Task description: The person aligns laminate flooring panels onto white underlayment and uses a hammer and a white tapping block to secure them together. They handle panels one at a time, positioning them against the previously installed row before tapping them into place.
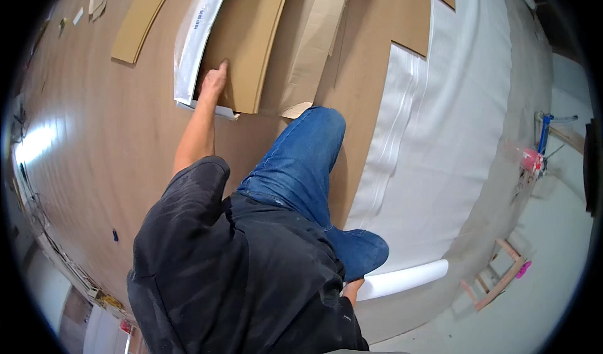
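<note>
Left hand [213, 83]: index on plank [249, 43], likely steadying it, grip unclear | right hand [352, 290]: by roll [407, 279], part-hidden, can't tell grip | carton [312, 53] open, seemingly for reach

The loose plank [251, 40] looks smooth, matt and wood-like. Just left of it, the packaging film [189, 59] is glossy white plastic; just right, the cardboard [314, 43] is matt and creased. Farther right of the plank, the underlay sheet [449, 128] looks soft and rippled.
</note>
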The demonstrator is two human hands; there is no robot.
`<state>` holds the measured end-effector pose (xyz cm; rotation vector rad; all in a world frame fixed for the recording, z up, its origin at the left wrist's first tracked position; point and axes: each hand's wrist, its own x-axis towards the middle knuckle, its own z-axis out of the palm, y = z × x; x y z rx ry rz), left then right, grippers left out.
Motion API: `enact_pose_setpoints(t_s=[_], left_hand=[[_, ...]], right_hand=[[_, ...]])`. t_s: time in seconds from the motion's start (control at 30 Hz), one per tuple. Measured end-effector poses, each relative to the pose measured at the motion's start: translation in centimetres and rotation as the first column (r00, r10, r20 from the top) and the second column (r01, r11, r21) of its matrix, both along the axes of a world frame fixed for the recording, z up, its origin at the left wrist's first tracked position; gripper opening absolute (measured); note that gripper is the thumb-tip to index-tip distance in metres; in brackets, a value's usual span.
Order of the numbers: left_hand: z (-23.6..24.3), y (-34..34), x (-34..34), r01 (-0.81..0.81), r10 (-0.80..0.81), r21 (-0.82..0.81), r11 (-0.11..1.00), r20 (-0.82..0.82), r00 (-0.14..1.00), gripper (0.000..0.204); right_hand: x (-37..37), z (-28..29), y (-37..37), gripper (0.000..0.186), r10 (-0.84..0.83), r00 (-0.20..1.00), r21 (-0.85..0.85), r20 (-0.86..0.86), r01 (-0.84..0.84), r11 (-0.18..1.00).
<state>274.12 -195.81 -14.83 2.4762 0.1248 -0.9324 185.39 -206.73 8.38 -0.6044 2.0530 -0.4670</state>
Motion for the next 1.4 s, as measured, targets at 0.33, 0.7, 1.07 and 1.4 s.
enact_pose_setpoints(t_s=[0.33,0.7,1.07,1.4], left_hand=[[10.3,-8.3,-12.7,0.694,-0.789,0.381,0.612,0.234,0.568,0.109],[4.3,-7.5,-16.6,0.648,-0.925,0.666,0.369,0.197,0.324,0.077],[5.2,-7.2,-17.7,0.722,-0.931,0.588,0.365,0.254,0.264,0.08],[22.1,-13.8,-23.0,0.74,-0.877,0.637,0.219,0.461,-0.137,0.072]], right_hand=[[-0.2,-3.3,-1.4,0.036,0.186,0.982,-0.172,-0.045,-0.191,0.966],[-2.5,-2.0,-0.1,0.025,0.303,0.85,-0.035,-0.431,-0.351,0.936],[4.2,0.6,-1.2,0.036,0.129,0.691,-0.252,-0.711,-0.422,0.871],[31.5,2.5,-10.1,0.037,0.747,0.529,-0.599,0.403,-0.464,0.652]])
